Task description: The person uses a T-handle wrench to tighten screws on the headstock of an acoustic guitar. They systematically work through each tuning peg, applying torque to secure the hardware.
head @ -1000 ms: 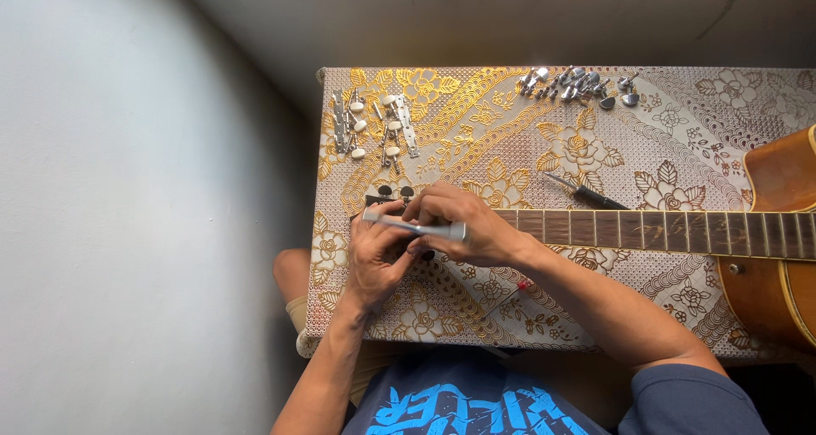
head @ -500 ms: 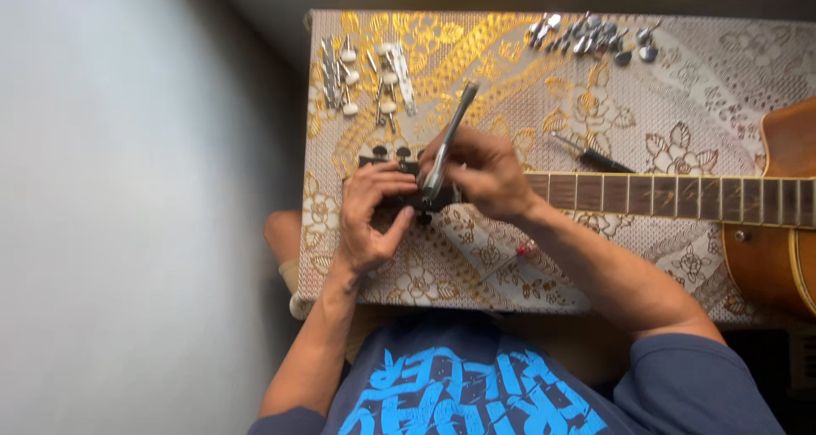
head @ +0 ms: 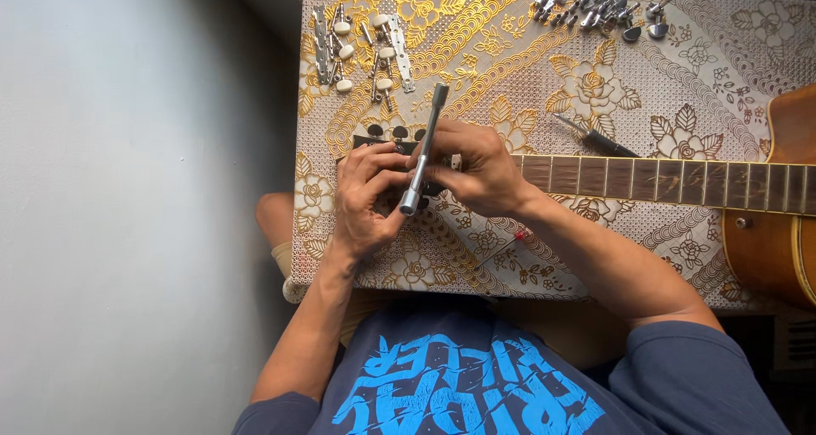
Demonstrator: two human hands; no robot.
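An acoustic guitar lies across the patterned table, its neck (head: 663, 180) running left to a dark headstock (head: 378, 139) under my hands. My right hand (head: 476, 167) rests over the headstock and grips a grey metal rod-shaped tool (head: 423, 150), which stands nearly upright in the view. My left hand (head: 365, 193) is beside it, fingers curled against the lower end of the tool and the headstock. The headstock is mostly hidden by both hands.
Strips of tuning machines with white knobs (head: 361, 48) lie at the table's far left. A pile of loose metal tuner parts (head: 595, 10) sits at the far edge. A dark screwdriver (head: 595, 138) lies above the neck. The guitar body (head: 778, 206) is at right.
The grey tool has swung from lying flat across the headstock to pointing away from me. Both hands stay on the headstock; the view has shifted a little.
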